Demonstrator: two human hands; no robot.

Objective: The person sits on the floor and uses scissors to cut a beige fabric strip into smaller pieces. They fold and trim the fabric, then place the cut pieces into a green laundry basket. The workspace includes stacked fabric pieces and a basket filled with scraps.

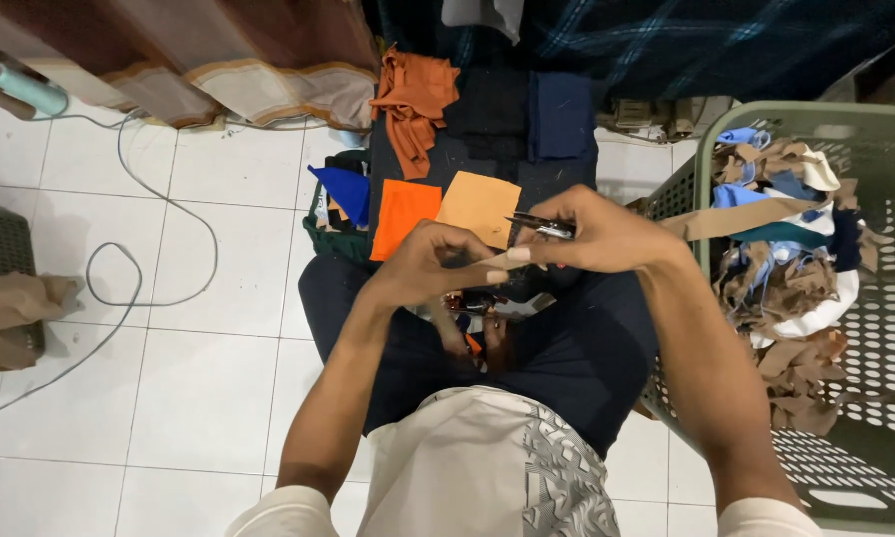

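The person is sitting on the white tiled floor [198,388] w/ both hands working together over the lap, just in front of the chest. The right hand [601,237] is gripping a small pair of scissors [545,227], fingers curled tight round the handles, the blades pointing left toward a thin tan strip of fabric [507,259]. The left hand [429,267] is pinching that strip btwn thumb and fingertips, closed on it, and the two hands are touching or nearly so; the strip's far end is running off to the right, prob. the same tan band lying across the rim of the green laundry basket [865,124]. That basket is standing right beside the person's right arm and is holding a heap of fabric scraps [786,268] in tan, blue and white. Ahead of the hands, on dark cloth, an orange square [403,214] and a lighter tan square [479,204] are lying side by side, touching, w/ a blue piece [346,191] just left of them and a crumpled rust-orange cloth [412,99] further off. A grey cable [149,249] is looping across the tiles to the left, well apart from the hands.
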